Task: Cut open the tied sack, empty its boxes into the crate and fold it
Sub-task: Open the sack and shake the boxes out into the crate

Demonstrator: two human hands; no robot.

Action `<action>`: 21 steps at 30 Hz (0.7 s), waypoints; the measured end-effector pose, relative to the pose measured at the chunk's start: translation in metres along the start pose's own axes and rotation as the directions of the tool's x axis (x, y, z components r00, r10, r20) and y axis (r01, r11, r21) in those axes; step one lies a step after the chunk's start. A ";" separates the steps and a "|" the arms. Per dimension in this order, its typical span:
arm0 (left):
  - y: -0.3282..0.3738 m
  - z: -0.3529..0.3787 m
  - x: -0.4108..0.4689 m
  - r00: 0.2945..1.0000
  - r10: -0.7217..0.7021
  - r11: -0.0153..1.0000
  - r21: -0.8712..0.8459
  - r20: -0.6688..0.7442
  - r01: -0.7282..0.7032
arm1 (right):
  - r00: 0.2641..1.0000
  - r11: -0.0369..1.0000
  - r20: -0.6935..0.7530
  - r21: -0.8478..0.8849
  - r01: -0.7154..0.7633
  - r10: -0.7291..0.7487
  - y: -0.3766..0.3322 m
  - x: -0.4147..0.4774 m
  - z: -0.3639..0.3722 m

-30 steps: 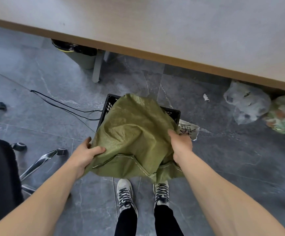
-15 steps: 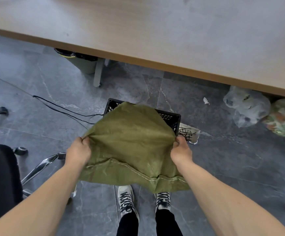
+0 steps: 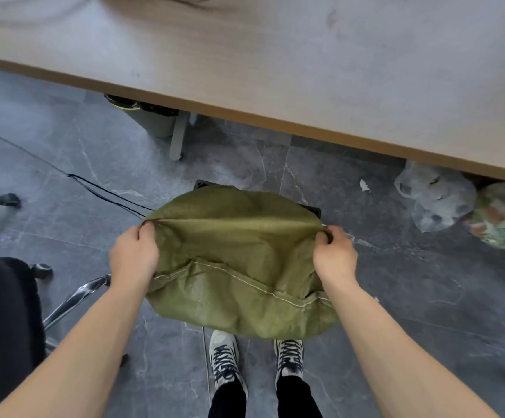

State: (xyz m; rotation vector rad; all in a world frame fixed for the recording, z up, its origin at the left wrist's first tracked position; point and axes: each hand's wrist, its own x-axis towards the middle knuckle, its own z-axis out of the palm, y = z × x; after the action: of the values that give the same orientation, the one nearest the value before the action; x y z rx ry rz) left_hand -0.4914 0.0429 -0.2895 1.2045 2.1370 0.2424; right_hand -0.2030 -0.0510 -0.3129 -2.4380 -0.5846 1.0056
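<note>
The green woven sack [image 3: 239, 267] is held spread out flat above the black crate [image 3: 203, 185], covering nearly all of it; only the crate's two far corners show past the sack's far edge. The crate stands on the grey floor [image 3: 64, 146].

The left hand [image 3: 133, 254] grips the sack at its left edge. Its fingers [image 3: 147, 229] are curled round a bunched fold of cloth, above the crate's left side. The right hand [image 3: 334, 256] grips the opposite edge, with its fingers [image 3: 325, 236] closed on a gathered pinch of fabric above the crate's right side. Between the two grips a taut crease runs straight across the sack. On the near side of that crease the cloth sags, and a seam stitched in pale thread curves across it. The sack's near edge hangs past the crate's near side, over the person's shoes [image 3: 224, 357].

Beyond the crate lies the edge of the bench [image 3: 275, 70]. A black cable [image 3: 106, 191] runs across the floor to the crate's left.
</note>
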 end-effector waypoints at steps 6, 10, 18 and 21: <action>-0.007 0.003 -0.011 0.999 0.048 0.998 -0.031 -0.008 -0.048 | 0.999 0.998 -0.021 0.046 -0.031 0.032 0.002 -0.011 -0.007; -0.003 0.001 -0.013 1.000 0.013 0.998 -0.055 0.026 -0.011 | 1.000 0.999 -0.002 0.041 -0.031 0.031 -0.004 -0.014 -0.008; 0.006 -0.005 -0.012 1.000 0.002 0.999 -0.052 -0.018 -0.003 | 0.999 0.998 -0.024 0.049 -0.047 0.048 -0.010 -0.012 -0.014; 0.010 -0.006 -0.014 0.997 0.034 0.995 -0.095 -0.065 -0.040 | 0.997 0.995 -0.073 0.097 -0.003 0.010 -0.011 -0.013 -0.015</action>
State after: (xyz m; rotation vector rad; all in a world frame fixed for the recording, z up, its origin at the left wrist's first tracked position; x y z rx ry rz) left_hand -0.4831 0.0378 -0.2736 1.1959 2.1329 0.4005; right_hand -0.2033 -0.0522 -0.2900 -2.3814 -0.4917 0.9207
